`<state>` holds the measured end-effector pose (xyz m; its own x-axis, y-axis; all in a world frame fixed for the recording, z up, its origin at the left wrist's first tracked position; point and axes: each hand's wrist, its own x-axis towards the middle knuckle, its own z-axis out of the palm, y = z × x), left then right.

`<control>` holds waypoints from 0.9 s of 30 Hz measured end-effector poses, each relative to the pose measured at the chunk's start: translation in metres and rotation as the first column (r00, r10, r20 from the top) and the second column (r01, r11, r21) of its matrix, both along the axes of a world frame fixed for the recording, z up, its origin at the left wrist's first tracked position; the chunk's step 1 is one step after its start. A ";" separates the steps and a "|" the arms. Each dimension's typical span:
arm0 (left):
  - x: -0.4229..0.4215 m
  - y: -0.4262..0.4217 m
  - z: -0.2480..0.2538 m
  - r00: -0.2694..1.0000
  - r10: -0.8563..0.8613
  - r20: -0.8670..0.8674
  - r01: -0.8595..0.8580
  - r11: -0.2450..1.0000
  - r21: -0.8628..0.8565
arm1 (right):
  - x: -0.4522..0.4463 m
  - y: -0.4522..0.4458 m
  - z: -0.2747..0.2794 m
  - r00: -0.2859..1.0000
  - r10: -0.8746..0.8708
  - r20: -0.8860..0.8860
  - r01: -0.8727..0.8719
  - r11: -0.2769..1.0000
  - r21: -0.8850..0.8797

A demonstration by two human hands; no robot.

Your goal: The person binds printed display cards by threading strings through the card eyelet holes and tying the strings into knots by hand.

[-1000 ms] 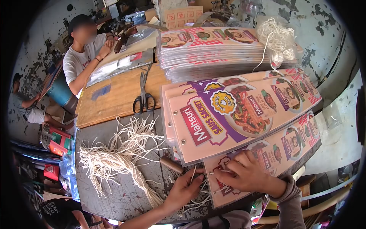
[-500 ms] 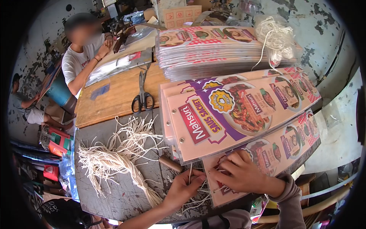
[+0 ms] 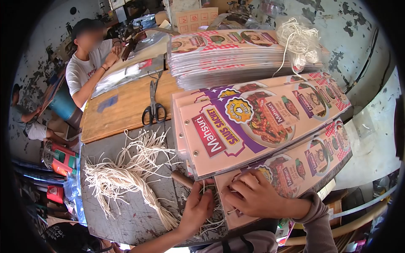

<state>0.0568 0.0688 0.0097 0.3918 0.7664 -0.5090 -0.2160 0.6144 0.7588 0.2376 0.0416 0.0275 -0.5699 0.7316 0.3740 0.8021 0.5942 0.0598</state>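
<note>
My left hand (image 3: pixel 198 209) pinches a white cord (image 3: pixel 205 184) beside the left edge of the lowest printed card (image 3: pixel 291 173). Resting on that card's left end, my right hand (image 3: pixel 253 195) has its fingers curled down; what they hold, if anything, is hidden. Above it lie several overlapping printed cards (image 3: pixel 253 120) in clear plastic, with metal eyelets at their left edge. A wooden handle (image 3: pixel 182 179) sits just above my left hand. To the left is a bundle of cut white cords (image 3: pixel 130 173).
Black scissors (image 3: pixel 152 107) lie on a wooden board (image 3: pixel 126 105). Behind the cards stands a tall stack of cards (image 3: pixel 236 59), topped by a bag of white cord (image 3: pixel 299 40). A person (image 3: pixel 88 59) sits across the table at the upper left; other people are farther left.
The whole view has shifted slightly, with the table things a little farther left. My left hand still holds the cord near the card edge, and my right fingers have curled more over the card.
</note>
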 end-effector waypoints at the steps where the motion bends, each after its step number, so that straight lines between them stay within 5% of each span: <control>1: -0.001 0.002 -0.001 1.000 0.002 0.000 -0.002 1.000 -0.001 | 0.000 0.000 0.000 1.000 0.002 -0.001 -0.002 1.000 0.007; 3: -0.005 0.006 -0.005 0.951 -0.293 -0.101 0.301 0.951 0.074 | 0.000 0.000 -0.001 1.000 0.006 0.009 -0.006 1.000 0.011; 5: -0.005 0.006 -0.005 0.947 -0.285 -0.145 0.303 0.945 0.125 | -0.001 0.000 -0.003 1.000 0.009 0.021 -0.009 1.000 0.017; 7: -0.003 0.003 -0.008 0.942 -0.279 -0.188 0.311 0.935 0.173 | -0.003 0.000 -0.006 0.988 -0.002 -0.157 0.008 0.999 0.034; 10: 0.000 0.000 -0.006 0.972 -0.159 -0.174 0.203 0.940 0.274 | -0.006 0.007 0.002 0.972 0.179 -0.152 -0.185 0.982 -0.026; 13: -0.010 0.006 0.012 0.999 0.024 -0.032 -0.025 0.999 -0.023 | -0.003 0.006 0.001 0.970 0.143 -0.198 -0.180 0.966 -0.187; 19: -0.045 0.019 0.042 0.900 0.387 0.202 -0.397 0.918 0.014 | 0.000 0.007 -0.005 0.964 0.145 -0.224 -0.178 0.974 -0.139; 20: -0.056 0.023 0.038 0.888 0.338 0.312 -0.375 0.924 0.067 | 0.001 0.007 -0.005 0.964 0.144 -0.222 -0.176 0.975 -0.135; 27: -0.059 0.020 0.044 0.880 0.294 0.374 -0.342 0.937 0.070 | 0.003 0.007 -0.005 0.964 0.153 -0.216 -0.187 0.972 -0.143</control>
